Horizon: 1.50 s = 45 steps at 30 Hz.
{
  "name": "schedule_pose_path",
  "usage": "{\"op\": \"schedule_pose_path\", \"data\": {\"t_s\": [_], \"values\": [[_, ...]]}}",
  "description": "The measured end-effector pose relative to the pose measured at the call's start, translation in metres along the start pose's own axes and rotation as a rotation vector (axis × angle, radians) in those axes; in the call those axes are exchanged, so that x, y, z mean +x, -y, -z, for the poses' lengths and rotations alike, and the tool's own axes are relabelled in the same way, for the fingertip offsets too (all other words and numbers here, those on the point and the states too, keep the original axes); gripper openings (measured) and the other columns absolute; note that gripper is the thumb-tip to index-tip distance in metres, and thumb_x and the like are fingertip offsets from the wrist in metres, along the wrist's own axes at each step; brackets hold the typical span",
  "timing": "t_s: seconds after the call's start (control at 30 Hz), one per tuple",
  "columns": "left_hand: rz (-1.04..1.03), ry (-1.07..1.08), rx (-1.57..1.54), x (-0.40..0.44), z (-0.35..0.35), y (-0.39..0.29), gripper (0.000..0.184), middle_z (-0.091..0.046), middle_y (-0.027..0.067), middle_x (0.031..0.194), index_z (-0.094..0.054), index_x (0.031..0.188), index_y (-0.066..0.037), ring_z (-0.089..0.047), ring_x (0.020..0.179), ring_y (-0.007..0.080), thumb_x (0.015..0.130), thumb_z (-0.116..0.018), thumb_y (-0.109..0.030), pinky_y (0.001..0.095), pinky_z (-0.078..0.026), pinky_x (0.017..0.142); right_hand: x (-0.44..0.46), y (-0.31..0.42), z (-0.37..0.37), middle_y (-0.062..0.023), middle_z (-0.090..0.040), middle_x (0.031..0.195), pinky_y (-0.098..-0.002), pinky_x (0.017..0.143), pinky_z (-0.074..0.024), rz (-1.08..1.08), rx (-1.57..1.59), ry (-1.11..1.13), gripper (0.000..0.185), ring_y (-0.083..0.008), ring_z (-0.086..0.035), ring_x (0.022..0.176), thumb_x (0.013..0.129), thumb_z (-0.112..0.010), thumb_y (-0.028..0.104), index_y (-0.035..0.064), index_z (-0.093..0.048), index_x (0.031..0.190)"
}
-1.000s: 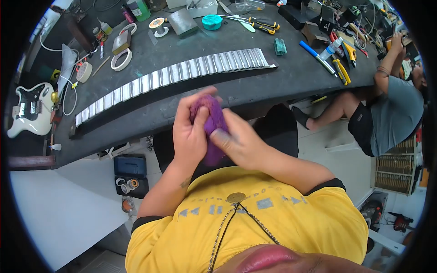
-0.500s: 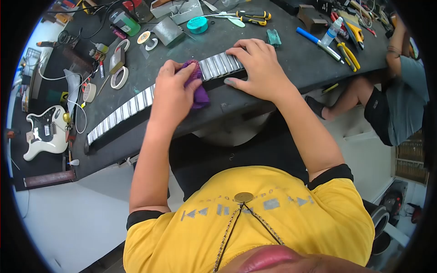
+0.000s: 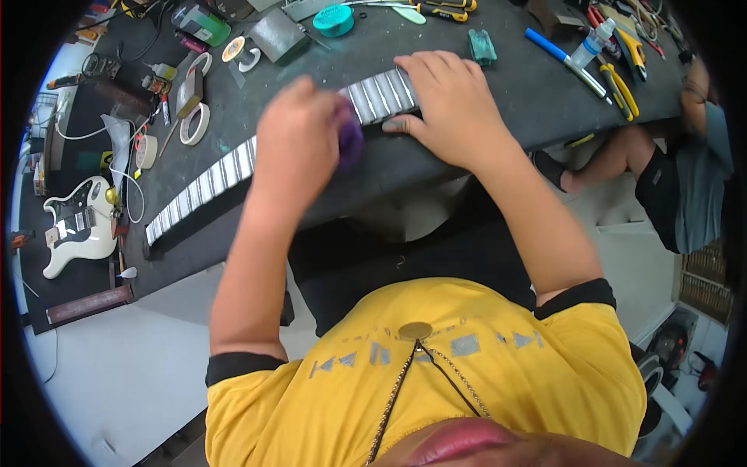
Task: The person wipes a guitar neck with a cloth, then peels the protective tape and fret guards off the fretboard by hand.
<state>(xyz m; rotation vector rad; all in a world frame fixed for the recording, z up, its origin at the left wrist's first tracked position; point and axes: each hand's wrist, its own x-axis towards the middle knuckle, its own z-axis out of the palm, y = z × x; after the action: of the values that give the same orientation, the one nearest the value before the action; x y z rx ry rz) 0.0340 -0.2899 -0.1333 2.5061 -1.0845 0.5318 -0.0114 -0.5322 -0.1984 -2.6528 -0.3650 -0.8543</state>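
Lettering, head view: print on yellow shirt [image 3: 436, 397] shows arrow, bar and square symbols; small characters above them not legible. Label on green bottle [image 3: 204, 29], far left, too small to read; same for marking on teal tin [image 3: 333, 21].

Surface: dark grey bench [image 3: 241, 117], matte, with specks and a few green smudges. White guitar body [image 3: 82, 233] at left; masking tape ring [image 3: 206, 118] and wire spool [image 3: 243, 53] far left. Blue pen [image 3: 545, 47] and yellow-handled pliers [image 3: 620, 93] at right. Beyond the bench's right side, a person [image 3: 696, 187] in grey top and black shorts, seated, over pale floor [image 3: 611, 198].

Banded neck [image 3: 377, 99]: lies on the bench near the front edge, silver bands crosswise. Long axis runs obliquely from near left to far right, appearing slightly bowed.

Hands: apart. Left hand [image 3: 298, 136] curled round purple cloth [image 3: 352, 144], over the neck's middle; both blurred, contact point cannot be told. Right hand [image 3: 459, 109] clamped across the neck's far-right end, thumb along the near side.
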Motion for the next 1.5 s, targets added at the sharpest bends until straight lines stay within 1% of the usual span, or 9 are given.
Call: {"op": "schedule_pose_path", "data": {"t_s": [0.43, 0.6, 0.73, 0.9, 1.03, 1.17, 1.3, 1.4, 1.5], "values": [[0.067, 0.001, -0.050, -0.002, -0.001, 0.009, 0.018, -0.063, 0.0187, 0.087, -0.083, 0.105, -0.001, -0.068, 0.085, 0.0411, 0.090, -0.087, -0.010, 0.0484, -0.056, 0.077, 0.001, 0.002, 0.001, -0.0108, -0.071, 0.136, -0.0465, 0.108, -0.0482, -0.019, 0.003, 0.026, 0.084, -0.0317, -0.063, 0.132, 0.081, -0.095, 0.047, 0.0037, -0.065, 0.146], [0.044, -0.046, 0.017, -0.013, 0.001, -0.021, 0.015, -0.066, 0.0213, 0.091, -0.084, 0.104, 0.000, -0.070, 0.087, 0.0427, 0.094, -0.083, -0.011, 0.0490, -0.056, 0.077, 0.001, 0.003, 0.006, -0.0140, -0.067, 0.146, -0.0493, 0.118, -0.0446, -0.071, 0.030, 0.105, 0.083, -0.0349, -0.058, 0.143, 0.086, -0.091, 0.044, 0.0060, -0.060, 0.153], [0.171, 0.004, -0.006, 0.003, 0.001, 0.019, 0.012, -0.066, 0.0176, 0.092, -0.084, 0.099, -0.004, -0.071, 0.093, 0.0420, 0.089, -0.086, -0.010, 0.0510, -0.057, 0.080, 0.001, 0.002, 0.002, -0.0116, -0.071, 0.138, -0.0467, 0.110, -0.0480, -0.028, -0.001, 0.041, 0.084, -0.0315, -0.062, 0.135, 0.082, -0.094, 0.047, 0.0040, -0.063, 0.147], [0.133, -0.052, -0.040, -0.027, 0.008, -0.008, 0.012, -0.068, 0.0219, 0.092, -0.083, 0.098, 0.000, -0.070, 0.087, 0.0448, 0.093, -0.083, -0.011, 0.0523, -0.057, 0.078, 0.001, 0.001, 0.002, -0.0112, -0.070, 0.140, -0.0472, 0.111, -0.0481, -0.025, -0.003, 0.054, 0.084, -0.0320, -0.061, 0.136, 0.083, -0.094, 0.046, 0.0040, -0.063, 0.149], [0.136, -0.007, 0.080, 0.000, 0.005, 0.036, 0.009, -0.067, 0.0195, 0.094, -0.083, 0.096, -0.002, -0.069, 0.089, 0.0433, 0.094, -0.082, -0.010, 0.0520, -0.057, 0.079, 0.001, 0.001, 0.001, -0.0118, -0.070, 0.140, -0.0476, 0.112, -0.0483, -0.017, -0.009, 0.057, 0.084, -0.0328, -0.061, 0.137, 0.084, -0.094, 0.045, 0.0040, -0.062, 0.149], [0.109, -0.051, 0.076, -0.024, 0.007, -0.004, 0.013, -0.067, 0.0188, 0.092, -0.084, 0.105, -0.001, -0.069, 0.085, 0.0426, 0.096, -0.081, -0.009, 0.0481, -0.056, 0.077, 0.004, 0.003, 0.004, -0.0122, -0.070, 0.140, -0.0482, 0.113, -0.0482, -0.046, 0.016, 0.079, 0.084, -0.0332, -0.061, 0.138, 0.084, -0.094, 0.045, 0.0039, -0.062, 0.150], [0.208, -0.008, 0.002, -0.020, 0.021, 0.029, 0.015, -0.067, 0.0204, 0.092, -0.084, 0.107, -0.002, -0.069, 0.086, 0.0441, 0.096, -0.081, -0.010, 0.0486, -0.056, 0.077, 0.002, 0.002, 0.002, -0.0123, -0.070, 0.140, -0.0485, 0.113, -0.0481, -0.034, 0.008, 0.070, 0.084, -0.0333, -0.060, 0.138, 0.084, -0.094, 0.046, 0.0045, -0.062, 0.150], [0.093, -0.073, 0.117, -0.006, 0.003, 0.029, 0.007, -0.068, 0.0205, 0.092, -0.082, 0.096, 0.000, -0.070, 0.088, 0.0439, 0.093, -0.080, -0.007, 0.0518, -0.057, 0.079, 0.004, 0.004, 0.001, -0.0122, -0.070, 0.141, -0.0488, 0.114, -0.0479, -0.043, 0.006, 0.074, 0.084, -0.0333, -0.061, 0.139, 0.084, -0.093, 0.046, 0.0048, -0.063, 0.150], [0.177, -0.041, -0.039, -0.040, 0.019, 0.001, 0.011, -0.068, 0.0204, 0.093, -0.083, 0.096, -0.001, -0.071, 0.089, 0.0443, 0.094, -0.082, -0.011, 0.0522, -0.057, 0.080, 0.007, 0.000, 0.003, -0.0118, -0.070, 0.141, -0.0491, 0.114, -0.0479, -0.045, 0.012, 0.065, 0.083, -0.0330, -0.061, 0.138, 0.084, -0.093, 0.046, 0.0047, -0.063, 0.150]]}}
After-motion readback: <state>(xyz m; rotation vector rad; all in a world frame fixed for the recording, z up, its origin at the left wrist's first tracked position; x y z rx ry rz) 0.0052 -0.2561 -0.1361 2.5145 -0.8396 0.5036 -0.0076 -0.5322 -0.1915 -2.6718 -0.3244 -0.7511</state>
